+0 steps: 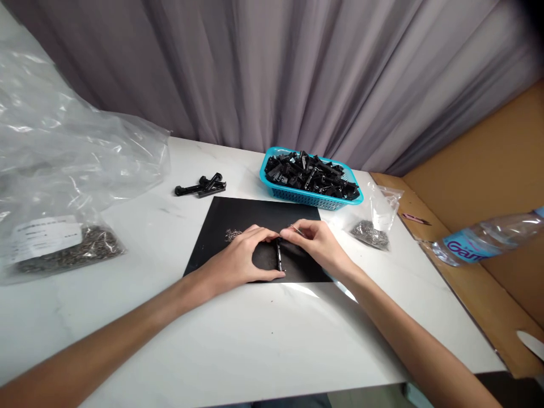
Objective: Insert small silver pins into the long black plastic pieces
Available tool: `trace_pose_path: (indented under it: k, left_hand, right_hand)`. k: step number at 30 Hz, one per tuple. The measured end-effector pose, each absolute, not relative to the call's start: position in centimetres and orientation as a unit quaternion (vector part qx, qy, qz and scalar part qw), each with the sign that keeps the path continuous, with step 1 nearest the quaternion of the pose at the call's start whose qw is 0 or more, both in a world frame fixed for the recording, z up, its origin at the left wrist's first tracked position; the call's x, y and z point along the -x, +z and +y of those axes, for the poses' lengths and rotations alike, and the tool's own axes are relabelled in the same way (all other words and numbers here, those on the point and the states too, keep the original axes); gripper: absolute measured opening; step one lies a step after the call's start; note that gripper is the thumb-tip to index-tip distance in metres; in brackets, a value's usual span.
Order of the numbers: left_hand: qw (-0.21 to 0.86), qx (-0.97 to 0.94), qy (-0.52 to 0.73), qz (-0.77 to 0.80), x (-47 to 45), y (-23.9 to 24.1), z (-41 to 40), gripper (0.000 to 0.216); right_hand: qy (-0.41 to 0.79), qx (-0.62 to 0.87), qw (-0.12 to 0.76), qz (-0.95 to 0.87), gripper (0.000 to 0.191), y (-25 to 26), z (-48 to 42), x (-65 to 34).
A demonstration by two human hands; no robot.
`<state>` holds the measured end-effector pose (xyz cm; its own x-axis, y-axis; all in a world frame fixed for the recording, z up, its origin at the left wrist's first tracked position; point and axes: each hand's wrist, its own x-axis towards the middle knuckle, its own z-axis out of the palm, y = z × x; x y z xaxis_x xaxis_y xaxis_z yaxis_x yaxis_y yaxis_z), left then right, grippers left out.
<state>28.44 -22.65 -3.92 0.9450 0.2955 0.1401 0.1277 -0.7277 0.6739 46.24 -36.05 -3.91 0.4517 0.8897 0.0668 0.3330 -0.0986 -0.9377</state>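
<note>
My left hand is curved round a slim black plastic part, its thumb at the near end and its fingers at the far end. The part lies lengthwise over a black mat. At the far end of the part, the fingertips of my right hand are pinched together, with a thin, shiny thing showing partly between them; its kind is too small to tell. Beside my left fingers, a small heap of tiny coppery metal pieces rests on the mat.
A blue basket full of black plastic parts stands behind the mat. Several similar parts lie back left. Bags of small metal pieces lie left and right. A water bottle is at the right, by cardboard.
</note>
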Motion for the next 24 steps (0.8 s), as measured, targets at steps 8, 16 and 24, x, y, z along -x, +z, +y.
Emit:
trace_pose_path:
  k: [8,16,24]
  left_hand:
    - [0.358,-0.919,0.132,0.104,-28.4,-4.4,-22.5,0.062]
    - [0.359,-0.917,0.132,0.11,-28.4,-4.5,-22.5,0.064]
    - [0.354,-0.918,0.141,0.108,-28.5,-4.6,-22.5,0.062]
  right_hand:
    - [0.049,0.718,0.487,-0.496,0.046,-2.7,-37.8,-46.6]
    - [0.213,0.621,0.609,-0.445,0.036,-4.0,-37.3,-45.4]
    - [0.231,0.615,0.613,-0.439,0.041,-4.4,-37.0,-44.8]
